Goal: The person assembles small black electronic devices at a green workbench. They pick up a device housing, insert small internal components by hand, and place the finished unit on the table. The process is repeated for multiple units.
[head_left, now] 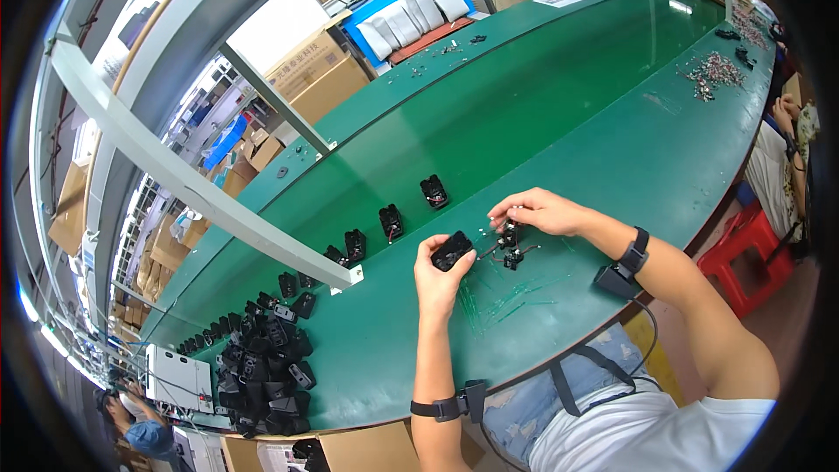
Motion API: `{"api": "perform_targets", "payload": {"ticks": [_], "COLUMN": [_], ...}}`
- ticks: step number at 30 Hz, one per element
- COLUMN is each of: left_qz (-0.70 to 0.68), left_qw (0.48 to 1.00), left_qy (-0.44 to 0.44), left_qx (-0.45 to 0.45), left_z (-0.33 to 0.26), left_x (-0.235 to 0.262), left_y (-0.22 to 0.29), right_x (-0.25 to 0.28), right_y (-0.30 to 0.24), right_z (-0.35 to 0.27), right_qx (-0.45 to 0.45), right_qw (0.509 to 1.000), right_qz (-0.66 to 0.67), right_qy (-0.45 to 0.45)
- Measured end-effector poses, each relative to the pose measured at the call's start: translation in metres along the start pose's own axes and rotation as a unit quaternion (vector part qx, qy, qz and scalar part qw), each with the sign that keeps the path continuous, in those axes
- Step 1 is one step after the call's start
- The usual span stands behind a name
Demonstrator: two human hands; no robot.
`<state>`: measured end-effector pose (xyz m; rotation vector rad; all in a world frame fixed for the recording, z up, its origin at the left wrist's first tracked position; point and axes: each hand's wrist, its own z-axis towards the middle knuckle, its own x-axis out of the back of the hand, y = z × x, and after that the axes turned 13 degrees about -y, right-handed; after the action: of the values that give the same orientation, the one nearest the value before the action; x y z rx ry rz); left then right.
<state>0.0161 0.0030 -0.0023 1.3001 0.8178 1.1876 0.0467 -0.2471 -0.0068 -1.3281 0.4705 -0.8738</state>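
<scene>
In my left hand (439,275) is a black plastic housing (452,251), held between thumb and fingers above the green bench. My right hand (544,212) is bent in a pinch just to its right. What its fingertips hold, if anything, is too small to make out. Right under those fingertips lie small black parts with thin wires (513,258). Thin green strands (502,301) are scattered on the bench below both hands.
Left of my hands is a heap of black housings (266,367). More black housings (391,221) stand in a row along the green belt (524,114). A grey post (262,245) meets the bench. Small parts (715,74) are piled far right, near a red stool (747,253).
</scene>
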Motion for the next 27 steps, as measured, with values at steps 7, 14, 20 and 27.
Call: {"api": "perform_targets", "payload": {"ticks": [7,14,20,27], "left_qz": [-0.022,-0.009,-0.070,-0.034], "left_qw": [0.997,0.998,0.995,0.997], "left_qy": [-0.073,-0.054,-0.062,-0.070], "left_qx": [-0.010,0.001,0.019,0.009], "left_z": [0.012,0.003,0.003,0.005], "left_x": [-0.027,-0.032,-0.036,-0.038], "left_y": [-0.005,-0.004,-0.008,-0.009], "right_x": [0.002,0.005,0.002,0.009], "right_y": [-0.026,-0.020,-0.013,0.000], "right_z": [-0.011,-0.017,-0.020,-0.021], "right_qx": [-0.124,-0.119,-0.108,-0.138], "right_qw": [0.991,0.981,0.985,0.978], "right_qz": [-0.008,0.152,0.130,0.149], "right_qy": [0.048,-0.016,0.029,0.041]}}
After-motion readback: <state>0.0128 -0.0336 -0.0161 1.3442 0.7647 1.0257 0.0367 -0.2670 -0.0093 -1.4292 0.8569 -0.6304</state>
